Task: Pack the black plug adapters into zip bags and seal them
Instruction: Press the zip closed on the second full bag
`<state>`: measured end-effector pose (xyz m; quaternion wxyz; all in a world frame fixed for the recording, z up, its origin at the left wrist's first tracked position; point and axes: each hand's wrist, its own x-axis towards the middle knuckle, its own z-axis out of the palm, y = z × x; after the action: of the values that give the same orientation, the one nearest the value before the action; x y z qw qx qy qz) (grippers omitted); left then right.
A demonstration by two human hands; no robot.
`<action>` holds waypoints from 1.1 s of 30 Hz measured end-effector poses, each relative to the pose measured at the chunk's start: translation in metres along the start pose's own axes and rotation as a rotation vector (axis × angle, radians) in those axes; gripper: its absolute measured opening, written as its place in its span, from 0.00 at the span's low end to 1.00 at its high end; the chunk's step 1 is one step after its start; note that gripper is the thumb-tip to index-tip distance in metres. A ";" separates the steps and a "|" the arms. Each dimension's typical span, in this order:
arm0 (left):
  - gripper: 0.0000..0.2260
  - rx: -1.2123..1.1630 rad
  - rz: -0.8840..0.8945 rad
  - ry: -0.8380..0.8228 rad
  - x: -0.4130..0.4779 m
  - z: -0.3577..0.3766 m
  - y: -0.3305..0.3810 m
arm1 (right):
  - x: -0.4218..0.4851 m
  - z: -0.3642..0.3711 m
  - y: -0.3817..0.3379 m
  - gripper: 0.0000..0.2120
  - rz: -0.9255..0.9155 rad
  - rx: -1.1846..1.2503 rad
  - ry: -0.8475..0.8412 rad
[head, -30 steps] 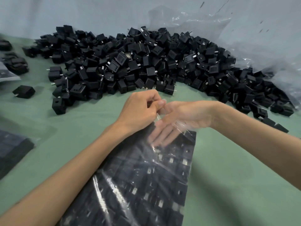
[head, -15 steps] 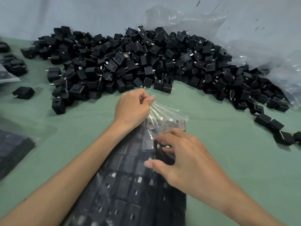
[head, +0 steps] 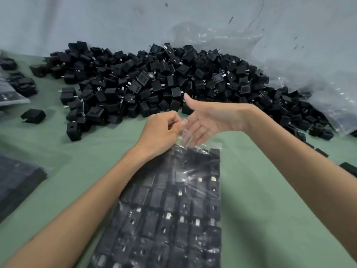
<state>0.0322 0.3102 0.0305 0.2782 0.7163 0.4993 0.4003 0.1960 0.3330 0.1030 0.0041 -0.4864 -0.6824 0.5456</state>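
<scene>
A clear zip bag (head: 173, 206) lies flat on the green table, filled with rows of black plug adapters. My left hand (head: 160, 132) pinches the bag's upper lip at its far end. My right hand (head: 208, 120) reaches across from the right with straight fingers, the fingertips touching the mouth of the bag just beside the left hand's pinch; the thumb sticks up. A large heap of loose black plug adapters (head: 164, 82) fills the table behind both hands.
A big crumpled clear plastic sheet (head: 301, 70) lies at the back right against the wall. Packed bags sit at the left edge (head: 17, 182) and far left (head: 9, 93). Stray adapters lie at left (head: 33, 115) and right (head: 349, 169).
My right hand has lifted off the packed adapters and swung back up to the bag's mouth, fingers now straight. The left hand keeps its pinch on the lip.
</scene>
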 end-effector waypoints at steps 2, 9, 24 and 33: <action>0.09 0.002 0.009 -0.005 0.000 0.000 -0.001 | 0.010 -0.007 -0.008 0.36 0.027 -0.262 -0.121; 0.10 -0.119 0.064 0.004 0.000 0.000 0.008 | 0.025 -0.010 -0.013 0.15 0.022 -0.242 -0.343; 0.10 -0.152 0.119 0.088 0.000 0.010 0.024 | 0.007 -0.006 0.013 0.30 0.116 0.407 -0.888; 0.12 -0.124 0.154 0.042 -0.003 0.017 0.022 | -0.007 0.013 0.020 0.20 0.125 0.352 -0.701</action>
<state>0.0570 0.3001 0.0382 0.2801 0.7253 0.4228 0.4655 0.2054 0.3174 0.0862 -0.1789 -0.3034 -0.5074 0.7865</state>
